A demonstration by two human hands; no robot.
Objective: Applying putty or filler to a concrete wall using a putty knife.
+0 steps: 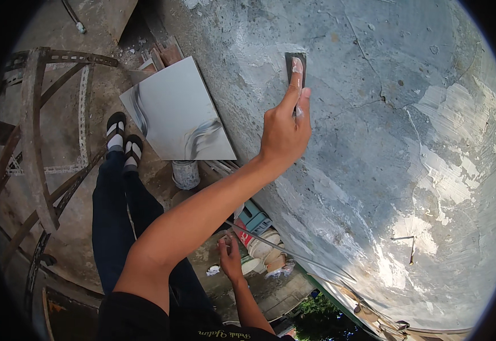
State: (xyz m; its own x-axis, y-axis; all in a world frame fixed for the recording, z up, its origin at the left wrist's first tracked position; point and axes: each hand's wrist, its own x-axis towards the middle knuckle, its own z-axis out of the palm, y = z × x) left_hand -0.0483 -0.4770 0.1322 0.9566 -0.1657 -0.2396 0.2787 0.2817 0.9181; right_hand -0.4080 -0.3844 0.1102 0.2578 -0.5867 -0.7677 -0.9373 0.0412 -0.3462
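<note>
My left hand (pixel 285 133) is raised against a grey plastered wall (pixel 350 131). It grips a small dark putty knife (pixel 289 63), with the index finger stretched along the blade and the thumb at its side. White putty coats the index finger and part of the thumb. The blade lies at the wall beside a smeared pale patch. Lower down, my right hand (pixel 231 258) hangs by my side with its fingers curled. What it holds, if anything, I cannot make out.
A pale square panel with grey swirls (pixel 180 113) leans by the wall's foot, near a stained bucket (pixel 186 174). Other containers (pixel 259 241) stand below my right hand. A rusty metal frame (pixel 34 136) stands left of my feet. A bent rod (pixel 412 250) juts from the wall.
</note>
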